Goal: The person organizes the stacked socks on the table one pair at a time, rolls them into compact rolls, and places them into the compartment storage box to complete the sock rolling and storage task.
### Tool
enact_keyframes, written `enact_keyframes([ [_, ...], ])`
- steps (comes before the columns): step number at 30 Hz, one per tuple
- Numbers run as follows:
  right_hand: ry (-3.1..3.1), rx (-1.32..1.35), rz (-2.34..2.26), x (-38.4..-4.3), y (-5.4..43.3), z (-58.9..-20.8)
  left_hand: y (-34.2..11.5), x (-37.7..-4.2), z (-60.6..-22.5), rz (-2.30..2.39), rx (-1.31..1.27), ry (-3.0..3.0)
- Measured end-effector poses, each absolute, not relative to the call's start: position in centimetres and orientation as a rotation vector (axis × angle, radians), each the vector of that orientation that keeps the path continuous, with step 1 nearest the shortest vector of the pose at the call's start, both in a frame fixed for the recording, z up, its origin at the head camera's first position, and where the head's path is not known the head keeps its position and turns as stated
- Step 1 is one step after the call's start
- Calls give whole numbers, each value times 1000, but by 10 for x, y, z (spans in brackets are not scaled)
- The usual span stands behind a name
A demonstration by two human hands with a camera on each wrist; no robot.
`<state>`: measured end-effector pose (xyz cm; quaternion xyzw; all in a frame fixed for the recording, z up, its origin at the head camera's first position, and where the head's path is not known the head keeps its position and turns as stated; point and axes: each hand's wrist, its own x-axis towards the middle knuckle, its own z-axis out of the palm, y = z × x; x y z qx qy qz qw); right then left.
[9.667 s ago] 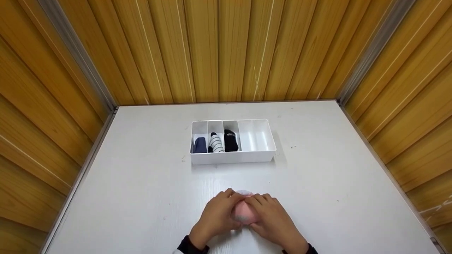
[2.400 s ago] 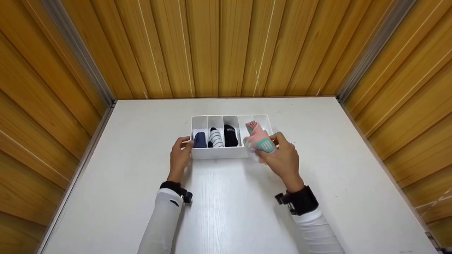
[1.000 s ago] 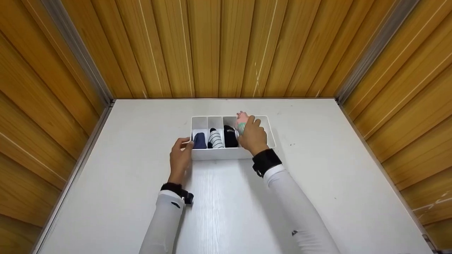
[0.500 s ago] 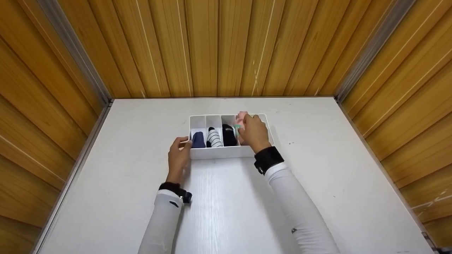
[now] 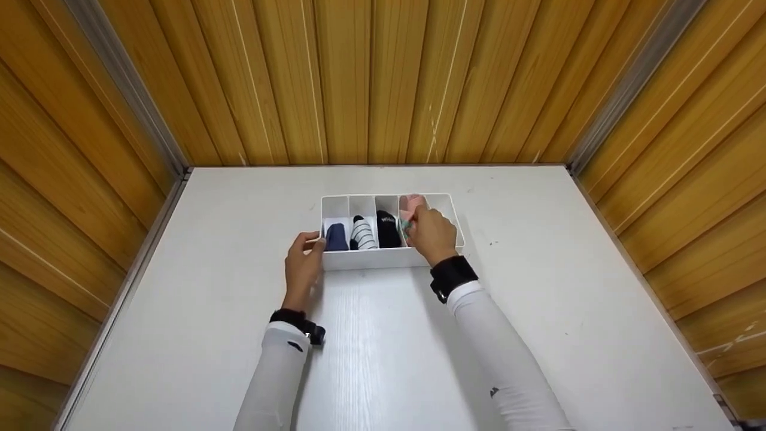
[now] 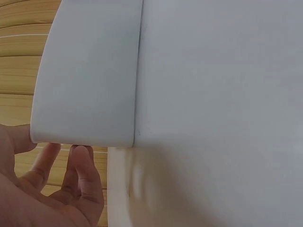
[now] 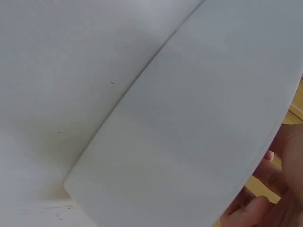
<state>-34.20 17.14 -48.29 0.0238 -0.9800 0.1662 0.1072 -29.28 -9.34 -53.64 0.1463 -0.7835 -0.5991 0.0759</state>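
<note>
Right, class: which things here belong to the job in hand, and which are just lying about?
In use:
pink sock
white divided box
right hand
left hand

Just there:
navy sock
striped sock
black sock
white table

I seem to be in a small staged booth rather than a lived-in room: a plain white table (image 5: 239, 335) fills the floor of it, and yellow-brown wood-plank walls (image 5: 371, 78) rise straight from its far, left and right edges, with grey metal strips (image 5: 128, 90) running up both far corners.
</note>
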Motion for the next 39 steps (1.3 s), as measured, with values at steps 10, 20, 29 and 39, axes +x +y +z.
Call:
enact_keyframes([
  [10,-2808,146,501,-345,170,-478,-92,-294,-537,-1765,439,-2345],
  [20,-2752,214,261,-348,166,-487,-90,-289,-533,-1769,427,-2334],
  [29,-2801,255,290,-348,168,-491,-90,-292,-533,-1778,416,-2316],
  [39,-2736,292,556,-331,190,-493,-95,-286,-535,-1653,352,-2441],
])
